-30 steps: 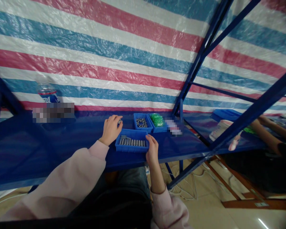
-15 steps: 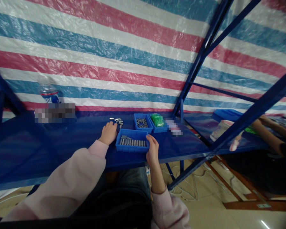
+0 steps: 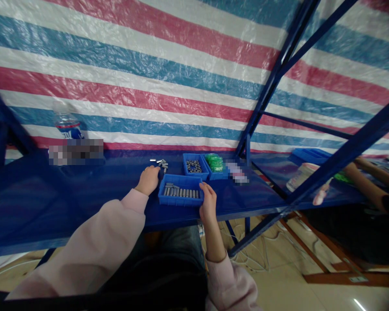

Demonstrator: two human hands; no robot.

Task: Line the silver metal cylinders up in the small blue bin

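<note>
My right hand (image 3: 208, 198) grips the right end of a blue plastic bin (image 3: 180, 201), thumb and fingers at its rim. Inside it, short metal cylinders (image 3: 188, 193) stand in a row along the front, with a few lying crosswise at the back left. Left of the bin, my left hand (image 3: 148, 179) rests low on the table with its fingers curled under. Its fingertips are partly hidden, and I cannot make out what is in them. Just beyond those fingers lie several loose metal cylinders (image 3: 162, 163).
Behind the bin stand a blue bin of small metal parts (image 3: 193, 166) and one with green plastic packets (image 3: 215, 163). A bottle (image 3: 68, 125) is at the back left of the blue table (image 3: 116, 172). Blue frame bars (image 3: 262, 103) rise at right, where another person's arms (image 3: 366, 181) show.
Almost nothing differs; the view has shifted very slightly. Both hands keep their places, the right one at the bin and the left one by the loose cylinders.
</note>
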